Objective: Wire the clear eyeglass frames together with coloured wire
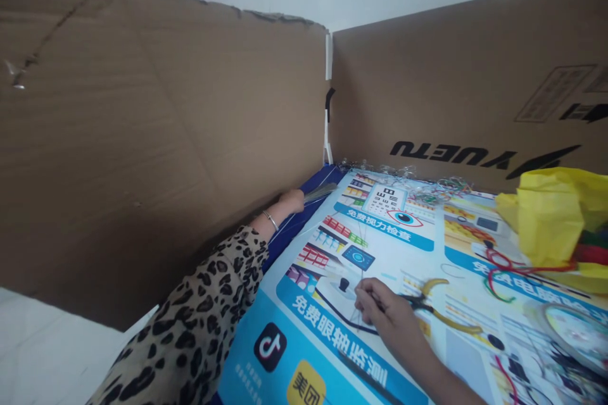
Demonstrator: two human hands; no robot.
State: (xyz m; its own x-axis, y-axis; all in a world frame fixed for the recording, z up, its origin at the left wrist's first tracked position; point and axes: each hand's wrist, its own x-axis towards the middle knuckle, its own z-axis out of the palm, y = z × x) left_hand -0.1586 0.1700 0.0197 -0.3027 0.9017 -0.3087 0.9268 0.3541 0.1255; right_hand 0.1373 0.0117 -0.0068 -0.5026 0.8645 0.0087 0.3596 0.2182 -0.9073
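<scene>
At the far left edge of the table, my left hand (291, 200) is closed on a bundle of thin pale strands (322, 192), whose ends fan out beyond the fingers. My right hand (377, 304) is held over the printed poster (259, 386) with its fingertips pinched together. A few fine strands (362, 247) rise from that pinch; whether they are wire or thread I cannot tell. Beside the right wrist lie pliers with yellow handles (453, 321), jaws partly behind the hand.
Cardboard walls (223, 95) stand at the left and back. Tangled clear and coloured strands (427, 188) lie along the back edge. At right are a yellow bag (546, 215), red cord (515, 266) and a blurred round, clear item (577, 332). A dark thin rod (368, 376) lies in front.
</scene>
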